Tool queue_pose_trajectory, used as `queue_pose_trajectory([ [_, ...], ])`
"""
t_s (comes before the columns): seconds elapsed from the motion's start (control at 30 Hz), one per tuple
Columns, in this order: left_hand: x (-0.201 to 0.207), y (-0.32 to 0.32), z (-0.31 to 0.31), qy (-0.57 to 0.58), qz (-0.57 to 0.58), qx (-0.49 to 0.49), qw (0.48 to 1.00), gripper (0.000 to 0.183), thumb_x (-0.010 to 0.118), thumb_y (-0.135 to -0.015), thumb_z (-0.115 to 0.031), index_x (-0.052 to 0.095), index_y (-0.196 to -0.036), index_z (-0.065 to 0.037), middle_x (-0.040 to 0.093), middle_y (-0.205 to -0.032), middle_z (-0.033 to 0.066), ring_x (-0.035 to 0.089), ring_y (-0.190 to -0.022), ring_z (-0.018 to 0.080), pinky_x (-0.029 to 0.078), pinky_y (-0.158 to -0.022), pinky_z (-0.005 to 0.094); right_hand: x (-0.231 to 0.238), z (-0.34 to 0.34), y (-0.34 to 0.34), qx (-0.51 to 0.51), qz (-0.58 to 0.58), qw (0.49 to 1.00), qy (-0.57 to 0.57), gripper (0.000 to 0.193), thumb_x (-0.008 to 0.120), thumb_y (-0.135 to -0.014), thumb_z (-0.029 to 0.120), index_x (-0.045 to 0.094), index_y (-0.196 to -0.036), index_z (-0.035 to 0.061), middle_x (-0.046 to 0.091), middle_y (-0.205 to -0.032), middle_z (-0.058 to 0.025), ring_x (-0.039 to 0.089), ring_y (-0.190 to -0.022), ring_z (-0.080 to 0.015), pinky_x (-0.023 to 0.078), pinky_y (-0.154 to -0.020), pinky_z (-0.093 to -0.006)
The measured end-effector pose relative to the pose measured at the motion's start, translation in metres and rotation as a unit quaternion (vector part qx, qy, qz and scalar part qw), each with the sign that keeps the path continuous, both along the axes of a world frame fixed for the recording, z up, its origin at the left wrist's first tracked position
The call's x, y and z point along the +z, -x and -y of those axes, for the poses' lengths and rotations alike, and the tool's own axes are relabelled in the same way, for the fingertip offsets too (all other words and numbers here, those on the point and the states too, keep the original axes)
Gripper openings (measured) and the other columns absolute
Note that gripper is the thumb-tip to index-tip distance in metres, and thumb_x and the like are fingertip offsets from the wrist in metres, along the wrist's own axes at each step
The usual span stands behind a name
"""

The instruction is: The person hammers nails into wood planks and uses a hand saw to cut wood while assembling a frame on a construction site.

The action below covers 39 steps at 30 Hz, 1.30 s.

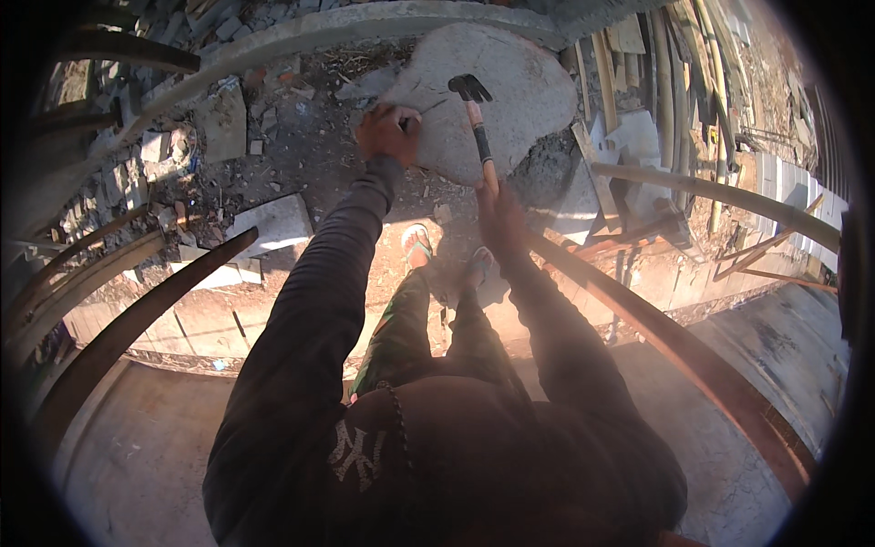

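Note:
A claw hammer (480,139) with a black head and a partly black-wrapped handle is gripped in my right hand (501,217), which closes round the lower end of the handle. Its head is over a big pale grey slab (521,82) with a rounded, irregular outline; I cannot tell whether it touches the surface. My left hand (386,135) is at the slab's left edge, fingers curled in and thumb bent toward them. What lies inside those fingers, if anything, is too dark and small to make out.
Broken tile pieces (272,223) and rubble lie on the dirt at left. Long wooden poles (670,91) lean at the far right. Curved-looking wooden beams (674,346) flank me on both sides. A low concrete wall (383,16) runs behind the slab. My sandalled feet (417,244) stand below it.

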<state>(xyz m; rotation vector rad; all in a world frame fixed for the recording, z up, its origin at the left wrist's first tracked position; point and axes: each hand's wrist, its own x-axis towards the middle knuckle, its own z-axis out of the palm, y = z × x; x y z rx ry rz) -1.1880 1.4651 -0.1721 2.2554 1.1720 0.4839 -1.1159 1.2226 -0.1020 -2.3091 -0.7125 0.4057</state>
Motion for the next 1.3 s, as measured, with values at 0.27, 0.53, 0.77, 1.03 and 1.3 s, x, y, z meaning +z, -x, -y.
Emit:
queue_pose_trajectory([
  [0.27, -0.008, 0.003, 0.003, -0.068, 0.003, 0.014, 0.998, 0.016, 0.076, -0.083, -0.035, 0.08, -0.091, -0.022, 0.071, -0.107, 0.0053, 0.064, -0.106, 0.0358, 0.052, -0.092, 0.0493, 0.037, -0.025, -0.004, -0.005, -0.091, 0.99, 0.107, 0.048, 0.057, -0.105, 0.048, 0.065, -0.105, 0.0009, 0.07, -0.093, -0.0272, 0.069, -0.092, -0.0483, 0.049, -0.077, -0.0565],
  [0.53, -0.002, 0.002, 0.001, 0.017, 0.018, -0.012, 1.0, 0.019, 0.07, -0.087, -0.033, 0.079, -0.097, -0.019, 0.07, -0.114, 0.0059, 0.059, -0.118, 0.0338, 0.045, -0.102, 0.0514, 0.02, -0.023, -0.011, -0.002, -0.021, 0.999, 0.043, 0.039, 0.063, -0.104, 0.041, 0.061, -0.096, 0.0028, 0.069, -0.078, -0.0257, 0.069, -0.076, -0.0498, 0.051, -0.064, -0.0578],
  [0.77, -0.002, 0.002, -0.002, 0.014, 0.015, -0.017, 1.0, 0.018, 0.072, -0.086, -0.034, 0.079, -0.096, -0.02, 0.069, -0.113, 0.006, 0.059, -0.117, 0.0344, 0.046, -0.099, 0.0506, 0.006, -0.024, -0.024, 0.033, -0.126, 0.972, 0.193, 0.051, 0.051, -0.108, 0.048, 0.067, -0.118, 0.0008, 0.072, -0.1, -0.0285, 0.069, -0.1, -0.0505, 0.053, -0.086, -0.0569],
  [1.03, 0.003, 0.0, 0.0, 0.034, -0.006, -0.017, 0.999, 0.019, 0.073, -0.086, -0.034, 0.079, -0.096, -0.019, 0.068, -0.114, 0.0077, 0.06, -0.116, 0.0356, 0.046, -0.1, 0.0519, -0.015, -0.011, -0.024, 0.047, -0.047, 0.987, 0.148, 0.044, 0.06, -0.104, 0.045, 0.069, -0.099, 0.0017, 0.071, -0.084, -0.0294, 0.07, -0.083, -0.0513, 0.054, -0.073, -0.0576],
  [1.3, 0.006, 0.001, 0.002, -0.008, -0.003, -0.023, 1.0, 0.018, 0.075, -0.085, -0.035, 0.078, -0.093, -0.019, 0.069, -0.113, 0.0073, 0.061, -0.113, 0.0349, 0.048, -0.098, 0.0506, -0.003, -0.001, -0.021, 0.006, -0.157, 0.976, 0.152, 0.054, 0.06, -0.102, 0.049, 0.072, -0.107, -0.0036, 0.071, -0.094, -0.0338, 0.07, -0.093, -0.0525, 0.054, -0.083, -0.0574],
])
